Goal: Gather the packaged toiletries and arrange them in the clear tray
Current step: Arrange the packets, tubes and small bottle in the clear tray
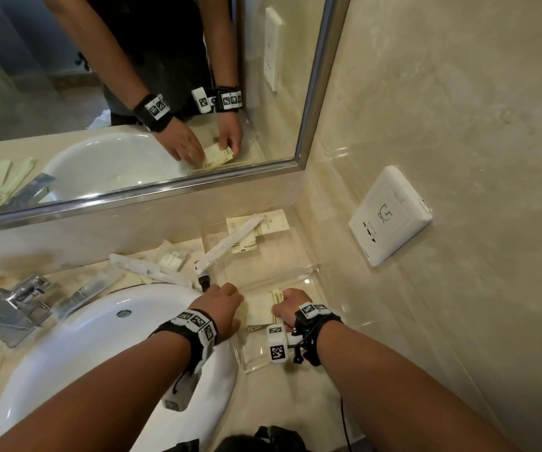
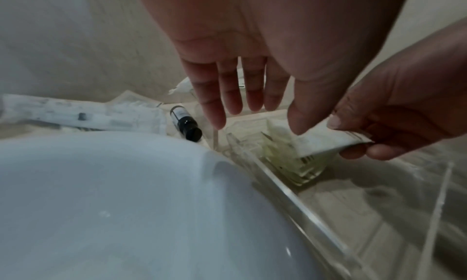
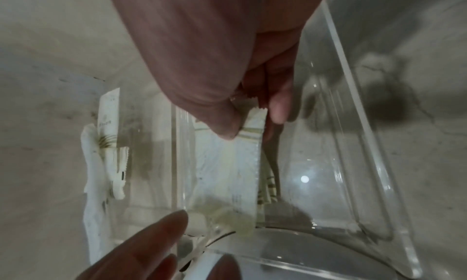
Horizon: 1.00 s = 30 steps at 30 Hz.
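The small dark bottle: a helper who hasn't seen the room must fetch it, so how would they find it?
Start at the white sink basin. Behind its rim, against the clear tray's left wall, lies the small dark bottle. Unlike the pale packets nearby, it is black and cylindrical.

Both bare forearms reach forward side by side, each wrist wrapped in a black band carrying a small camera with printed markers. The left hand (image 1: 222, 308) is palm down, its fingers (image 2: 228, 88) straight and slightly spread, thumb angled toward the other hand, holding nothing. The right hand (image 1: 291, 305) is curled, its grip a pinch between the thumb and the bent fingers (image 3: 278, 108), knuckles up. The two hands sit close together without touching.
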Tool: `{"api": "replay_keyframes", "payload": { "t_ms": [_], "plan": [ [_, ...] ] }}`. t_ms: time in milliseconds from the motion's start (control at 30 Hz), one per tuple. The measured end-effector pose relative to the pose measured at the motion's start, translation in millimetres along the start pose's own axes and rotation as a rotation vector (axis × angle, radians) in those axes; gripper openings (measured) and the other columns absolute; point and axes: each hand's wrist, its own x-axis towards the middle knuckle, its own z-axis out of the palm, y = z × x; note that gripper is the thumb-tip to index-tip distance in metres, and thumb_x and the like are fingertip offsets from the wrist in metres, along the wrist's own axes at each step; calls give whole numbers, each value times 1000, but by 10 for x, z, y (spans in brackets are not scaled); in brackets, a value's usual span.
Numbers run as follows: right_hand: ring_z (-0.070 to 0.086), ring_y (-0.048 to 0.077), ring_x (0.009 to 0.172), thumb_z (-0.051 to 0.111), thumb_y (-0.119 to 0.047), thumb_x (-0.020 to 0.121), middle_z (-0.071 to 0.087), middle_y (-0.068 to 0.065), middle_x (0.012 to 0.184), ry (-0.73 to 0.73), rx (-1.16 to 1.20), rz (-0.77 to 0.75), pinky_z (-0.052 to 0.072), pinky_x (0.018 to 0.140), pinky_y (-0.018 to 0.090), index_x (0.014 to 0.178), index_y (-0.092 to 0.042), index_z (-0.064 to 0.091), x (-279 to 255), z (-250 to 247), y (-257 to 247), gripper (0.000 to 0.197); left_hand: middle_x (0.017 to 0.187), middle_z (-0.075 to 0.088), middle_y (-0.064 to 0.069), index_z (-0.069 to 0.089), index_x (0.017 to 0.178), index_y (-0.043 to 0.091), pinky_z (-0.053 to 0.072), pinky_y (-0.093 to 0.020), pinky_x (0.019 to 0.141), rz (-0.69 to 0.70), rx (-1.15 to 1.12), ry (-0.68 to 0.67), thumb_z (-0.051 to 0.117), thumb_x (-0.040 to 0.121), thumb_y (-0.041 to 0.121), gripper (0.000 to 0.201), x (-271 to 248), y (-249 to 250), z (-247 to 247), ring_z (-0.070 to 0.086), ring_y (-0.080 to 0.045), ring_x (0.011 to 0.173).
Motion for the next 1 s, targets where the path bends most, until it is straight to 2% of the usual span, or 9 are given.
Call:
{"api": "replay_keyframes", "payload": {
  "t_ms": [100, 167, 233, 300, 367, 467, 567, 733, 1000],
  "plan": [
    [69, 21, 68, 64, -12, 89, 65, 11, 123, 16, -35, 32, 58, 53, 26, 138, -8, 55, 70, 103, -60, 50, 146, 42, 3, 52, 137, 25, 42, -38, 105, 90, 40, -53, 52, 96, 34, 42, -71, -40, 3, 39, -23, 130],
    [73, 29, 83, 64, -20, 85, 66, 7, 104, 38, -40, 24, 63, 73, 39, 126, -7, 63, 101, 156, -63, 43, 149, 39, 5, 55, 136, 29, 42, -39, 106, 148, 78, -101, 50, 97, 32, 39, -93, -6, 28, 33, -23, 136],
    [73, 35, 90, 62, -27, 84, 67, 7, 92, 39, -85, 0, 61, 83, 50, 103, -10, 67, 175, 221, -44, 26, 151, 37, 4, 56, 135, 32, 43, -41, 106, 203, 110, -144, 51, 96, 30, 39, -95, 31, 63, 29, -24, 140],
    [72, 36, 87, 57, -31, 88, 70, 11, 90, 45, -114, -26, 61, 83, 50, 89, -13, 63, 163, 276, -53, 19, 153, 32, 2, 55, 136, 34, 42, -44, 106, 253, 151, -194, 55, 92, 31, 44, -88, 70, 93, 25, -27, 141],
    [70, 33, 86, 55, -35, 91, 71, 12, 94, 64, -152, -49, 59, 83, 46, 92, -13, 63, 100, 287, -89, 23, 156, 26, -1, 54, 136, 36, 43, -45, 105, 282, 203, -227, 61, 89, 33, 48, -71, 101, 108, 23, -29, 141],
    [66, 25, 102, 63, -47, 83, 68, 7, 120, 38, -303, -74, 54, 87, 37, 122, -17, 60, 70, 232, -90, 49, 159, 16, -2, 52, 137, 41, 42, -46, 105, 279, 237, -268, 65, 87, 34, 52, -56, 122, 101, 23, -31, 140],
    [57, 27, 125, 72, -51, 73, 49, 6, 145, 53, -422, -75, 51, 93, 38, 152, -26, 30, 34, 180, -81, 93, 160, 11, -5, 49, 139, 40, 46, -47, 99, 257, 285, -273, 64, 86, 30, 55, -48, 103, 157, 26, -33, 138],
    [65, 26, 104, 73, -48, 81, 56, 3, 122, 174, -694, -180, 55, 87, 40, 128, -24, 39, -53, 251, -62, 64, 161, 7, -8, 53, 135, 30, 41, -50, 100, 260, 365, -197, 64, 85, 28, 51, -39, 90, 275, 22, -37, 139],
    [65, 30, 102, 67, -32, 93, 49, 10, 125, 188, -901, -247, 45, 71, 36, 127, -16, 46, -15, 340, -49, 43, 161, 4, -12, 57, 133, 11, 33, -55, 106, 241, 386, -158, 58, 90, 22, 44, -38, 186, 286, 23, -41, 138]
  ]
}}
